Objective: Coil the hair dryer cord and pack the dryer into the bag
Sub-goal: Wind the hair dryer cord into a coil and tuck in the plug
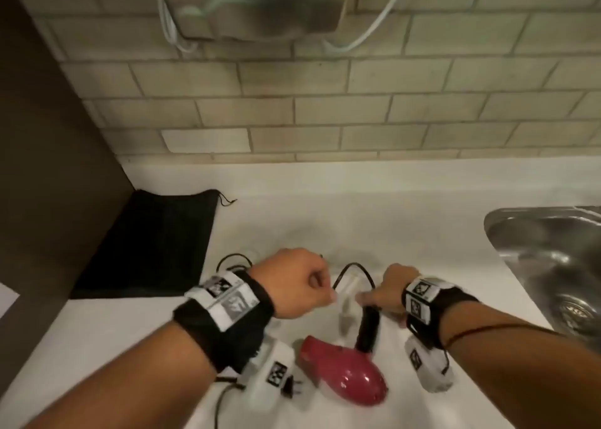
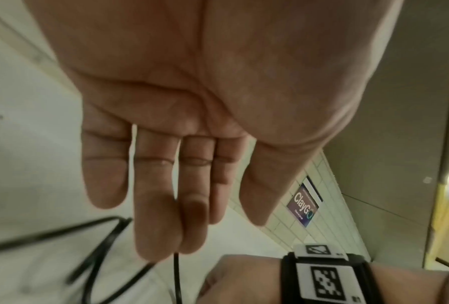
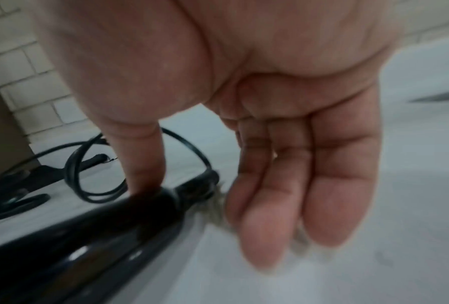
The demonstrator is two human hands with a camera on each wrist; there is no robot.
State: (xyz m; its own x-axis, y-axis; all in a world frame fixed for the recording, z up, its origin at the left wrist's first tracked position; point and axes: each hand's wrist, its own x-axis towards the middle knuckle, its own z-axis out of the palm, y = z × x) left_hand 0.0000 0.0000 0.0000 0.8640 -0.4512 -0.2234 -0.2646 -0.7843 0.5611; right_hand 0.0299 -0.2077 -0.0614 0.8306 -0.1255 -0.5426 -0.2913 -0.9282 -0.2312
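A red hair dryer [image 1: 341,373] lies on the white counter [image 1: 406,214], its black handle [image 1: 367,328] pointing away from me. The black cord [image 1: 354,266] arches from the handle's end over to my left hand [image 1: 328,293]. In the left wrist view the cord [image 2: 175,277] comes out from between that hand's [image 2: 192,226] fingers, which pinch it. My right hand [image 1: 377,298] is at the handle's end. Its [image 3: 205,222] thumb presses on the handle [image 3: 88,236] and its fingers hang nearly straight beside it. More cord [image 3: 187,142] lies looped behind. The plug [image 1: 287,386] rests near my left wrist. A black drawstring bag [image 1: 146,243] lies flat at the left.
A steel sink [image 1: 553,253] is set into the counter at the right. A tiled wall runs along the back, with a metal wall unit [image 1: 253,6] and white cables above. A dark panel [image 1: 48,168] closes off the left side beside the bag.
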